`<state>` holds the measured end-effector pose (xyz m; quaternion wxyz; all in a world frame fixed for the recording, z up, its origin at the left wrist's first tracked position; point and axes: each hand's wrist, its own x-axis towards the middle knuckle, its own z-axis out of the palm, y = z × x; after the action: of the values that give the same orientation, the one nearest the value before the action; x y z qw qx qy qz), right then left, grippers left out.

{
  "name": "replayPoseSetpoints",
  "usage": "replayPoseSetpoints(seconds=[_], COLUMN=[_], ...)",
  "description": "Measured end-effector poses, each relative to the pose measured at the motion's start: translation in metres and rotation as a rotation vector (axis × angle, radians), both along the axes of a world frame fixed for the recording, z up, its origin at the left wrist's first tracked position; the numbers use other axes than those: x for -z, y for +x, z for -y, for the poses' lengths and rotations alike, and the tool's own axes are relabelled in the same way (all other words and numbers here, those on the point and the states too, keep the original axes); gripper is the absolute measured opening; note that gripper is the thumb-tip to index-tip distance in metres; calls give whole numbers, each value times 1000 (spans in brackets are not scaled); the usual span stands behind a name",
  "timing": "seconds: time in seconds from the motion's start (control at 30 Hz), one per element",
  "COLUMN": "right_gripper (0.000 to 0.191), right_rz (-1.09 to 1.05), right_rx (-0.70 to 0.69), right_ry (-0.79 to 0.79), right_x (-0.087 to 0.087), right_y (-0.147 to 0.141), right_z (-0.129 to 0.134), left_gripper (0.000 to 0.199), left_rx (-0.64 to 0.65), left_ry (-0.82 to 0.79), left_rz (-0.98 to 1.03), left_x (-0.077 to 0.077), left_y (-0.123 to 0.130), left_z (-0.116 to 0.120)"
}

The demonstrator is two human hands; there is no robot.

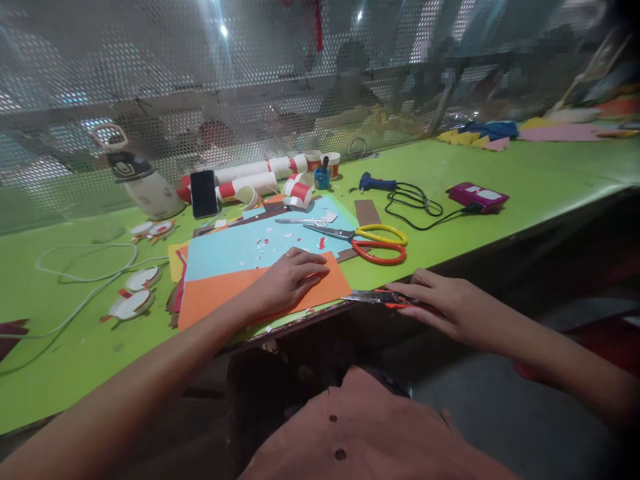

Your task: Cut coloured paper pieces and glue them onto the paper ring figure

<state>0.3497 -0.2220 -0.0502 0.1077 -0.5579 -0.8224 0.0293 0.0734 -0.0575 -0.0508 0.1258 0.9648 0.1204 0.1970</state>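
My left hand (pixel 285 283) lies flat on a sheet of orange paper (pixel 210 300), its fingers stretched toward the right. Small scissors (pixel 367 297) with orange handles are in my right hand (pixel 440 300), just off the table's front edge. Their blades point left and meet the right corner of the orange paper; whether they cut into it I cannot tell. Beneath the orange sheet is light blue paper (pixel 220 253), strewn with red and white scraps. Larger scissors (pixel 380 243) with one yellow and one red-orange handle lie across its right side.
Behind the paper are a black phone (pixel 204 193), white-and-red paper tubes (pixel 247 185), paper cups (pixel 330 165) and a small blue bottle (pixel 322 176). A white water bottle (pixel 147 190) stands at left. A blue-handled tool (pixel 377 183) is corded to a purple box (pixel 477 197) at right.
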Motion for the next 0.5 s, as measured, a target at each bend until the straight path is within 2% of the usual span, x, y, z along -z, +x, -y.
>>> replayPoseSetpoints(seconds=[0.2, 0.5], right_gripper=[39, 40], right_rz=[31, -3], right_rx=[-38, -23], right_ry=[50, -22], right_x=[-2, -5], right_y=[-21, -36], right_z=[-8, -7], left_gripper=[28, 30], left_rx=[-11, -23], left_ry=[-14, -9], left_rz=[3, -23], left_x=[1, 1], left_y=[0, -1], left_z=[0, 0])
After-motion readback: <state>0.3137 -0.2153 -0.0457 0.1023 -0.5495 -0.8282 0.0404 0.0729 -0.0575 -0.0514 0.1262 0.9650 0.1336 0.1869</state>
